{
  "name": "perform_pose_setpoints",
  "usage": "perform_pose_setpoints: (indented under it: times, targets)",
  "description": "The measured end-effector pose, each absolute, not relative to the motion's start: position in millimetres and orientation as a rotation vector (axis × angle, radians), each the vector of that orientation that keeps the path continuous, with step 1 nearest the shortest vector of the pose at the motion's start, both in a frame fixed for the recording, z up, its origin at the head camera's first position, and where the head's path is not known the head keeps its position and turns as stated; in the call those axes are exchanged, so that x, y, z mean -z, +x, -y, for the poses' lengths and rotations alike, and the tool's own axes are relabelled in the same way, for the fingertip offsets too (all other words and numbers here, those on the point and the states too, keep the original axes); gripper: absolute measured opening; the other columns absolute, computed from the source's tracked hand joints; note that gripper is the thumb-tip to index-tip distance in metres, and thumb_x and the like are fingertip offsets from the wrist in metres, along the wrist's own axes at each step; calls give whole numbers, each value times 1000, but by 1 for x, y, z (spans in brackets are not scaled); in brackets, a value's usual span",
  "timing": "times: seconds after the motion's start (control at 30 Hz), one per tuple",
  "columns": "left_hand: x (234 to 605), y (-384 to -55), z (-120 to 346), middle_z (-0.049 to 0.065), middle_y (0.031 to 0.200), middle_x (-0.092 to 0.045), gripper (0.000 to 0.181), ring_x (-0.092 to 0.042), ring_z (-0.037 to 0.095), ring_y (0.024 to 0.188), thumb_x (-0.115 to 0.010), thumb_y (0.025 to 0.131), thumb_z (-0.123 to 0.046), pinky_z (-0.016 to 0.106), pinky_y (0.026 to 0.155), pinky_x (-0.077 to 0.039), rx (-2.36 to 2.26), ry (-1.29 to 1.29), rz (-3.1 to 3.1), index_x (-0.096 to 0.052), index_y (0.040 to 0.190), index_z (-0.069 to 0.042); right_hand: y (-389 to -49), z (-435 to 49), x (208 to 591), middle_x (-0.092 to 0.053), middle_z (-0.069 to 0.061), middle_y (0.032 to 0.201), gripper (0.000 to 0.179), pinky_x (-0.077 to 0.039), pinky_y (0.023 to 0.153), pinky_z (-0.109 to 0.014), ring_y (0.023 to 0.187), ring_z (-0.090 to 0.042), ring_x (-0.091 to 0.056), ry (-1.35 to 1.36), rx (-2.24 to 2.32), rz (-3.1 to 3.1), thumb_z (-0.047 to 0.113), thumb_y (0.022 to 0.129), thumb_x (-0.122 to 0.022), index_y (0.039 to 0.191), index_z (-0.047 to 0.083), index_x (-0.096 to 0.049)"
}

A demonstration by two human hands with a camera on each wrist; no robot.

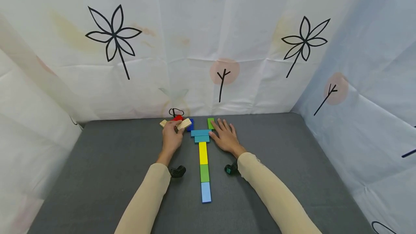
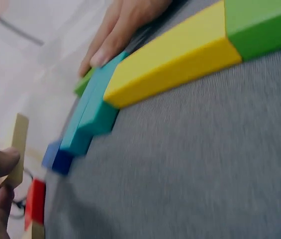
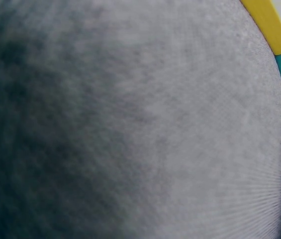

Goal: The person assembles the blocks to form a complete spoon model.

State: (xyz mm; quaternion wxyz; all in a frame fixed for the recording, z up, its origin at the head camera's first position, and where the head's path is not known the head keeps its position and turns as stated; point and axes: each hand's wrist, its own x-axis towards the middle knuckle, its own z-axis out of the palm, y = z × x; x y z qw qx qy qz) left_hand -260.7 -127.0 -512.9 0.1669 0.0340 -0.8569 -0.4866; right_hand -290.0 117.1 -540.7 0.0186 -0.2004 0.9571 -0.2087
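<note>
My left hand (image 1: 171,140) pinches a plain wooden block (image 1: 184,124) between thumb and fingers, raised off the table in the left wrist view. Behind that hand lie a red block (image 1: 177,117) and another plain wooden block (image 1: 163,123), both partly hidden. My right hand (image 1: 225,138) lies with spread fingers, its thumb at the end of a long teal block (image 1: 199,133) and its fingers beside a green block (image 1: 210,123). A dark blue block (image 1: 190,125) stands behind the teal block's left end. The right wrist view does not show the right hand's fingers.
Below the long teal block, a shorter teal block (image 1: 202,139), a yellow block (image 1: 203,153), another green block (image 1: 204,173) and a light blue block (image 1: 206,192) run in line toward me. Grey cloth covers the table (image 1: 113,169); a printed white curtain (image 1: 195,46) hangs behind.
</note>
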Motion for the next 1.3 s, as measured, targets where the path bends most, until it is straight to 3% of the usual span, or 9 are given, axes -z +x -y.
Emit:
perform_pose_setpoints:
  times: [0.17,0.4,1.07,1.3]
  targets:
    - [511,-272,107,23,127,-57,34,-54,38,106,-69,94,3,50,88,-47,1390,-84,2566,-68,128,5,-291,-117,542,-17,-14,168,65,-2,121,-58,155,-35,-8,-595,615,-2977,50,108,-40,163,20,-25]
    - [514,-284,89,20,130,-58,32,-53,39,121,-67,96,0,51,102,-46,1263,-152,2714,-69,128,2,-292,-116,542,-18,-14,168,63,-4,121,-57,155,-35,-10,-598,602,-2985,50,108,-38,163,20,-27]
    - [517,-289,78,17,131,-60,30,-56,34,120,-64,98,2,47,103,-47,1066,-188,2850,-69,128,2,-290,-116,542,-17,-14,168,63,-3,122,-56,155,-35,-9,-597,594,-2993,49,108,-39,163,20,-26]
    - [516,-289,76,10,130,-66,26,-52,34,127,-64,98,-3,54,106,-38,793,-206,2903,-74,122,-4,-291,-116,543,-19,-16,167,62,-4,121,-57,154,-37,-11,-609,613,-2998,46,108,-41,162,18,-28]
